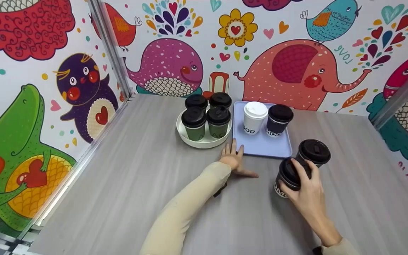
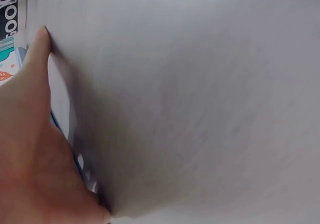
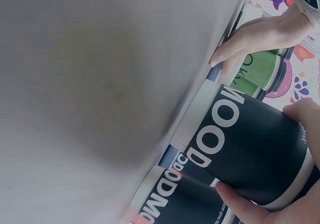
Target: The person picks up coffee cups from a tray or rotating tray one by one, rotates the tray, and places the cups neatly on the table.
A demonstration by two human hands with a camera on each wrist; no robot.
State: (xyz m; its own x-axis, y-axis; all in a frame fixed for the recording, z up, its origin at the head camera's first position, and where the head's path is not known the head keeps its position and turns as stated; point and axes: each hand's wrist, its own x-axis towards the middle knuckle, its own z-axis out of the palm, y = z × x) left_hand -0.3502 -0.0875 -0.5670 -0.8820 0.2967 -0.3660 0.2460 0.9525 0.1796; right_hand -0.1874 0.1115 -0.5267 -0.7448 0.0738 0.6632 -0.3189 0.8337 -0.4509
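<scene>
My right hand [image 1: 310, 196] grips a dark paper coffee cup [image 1: 287, 173] with a black lid. In the right wrist view, white "MOOD" lettering runs along this cup, and thumb and fingers hold it from both sides near the lid end. Just behind it stands a second dark cup [image 1: 314, 151], partly covered by the held one in the head view. My left hand [image 1: 233, 161] rests on the table with fingers spread, holding nothing. Its fingertips reach the front left corner of a lavender tray [image 1: 260, 151]. On that tray are a white cup [image 1: 253, 120] and a dark cup [image 1: 277, 122].
Left of the tray, a round white dish [image 1: 199, 144] holds several green cups [image 1: 194, 124] with black lids. Both stand toward the back of the grey wooden table [image 1: 119, 177]. Cartoon-printed walls [image 1: 175, 21] enclose the back and sides, with metal posts [image 1: 110, 46] at the corners.
</scene>
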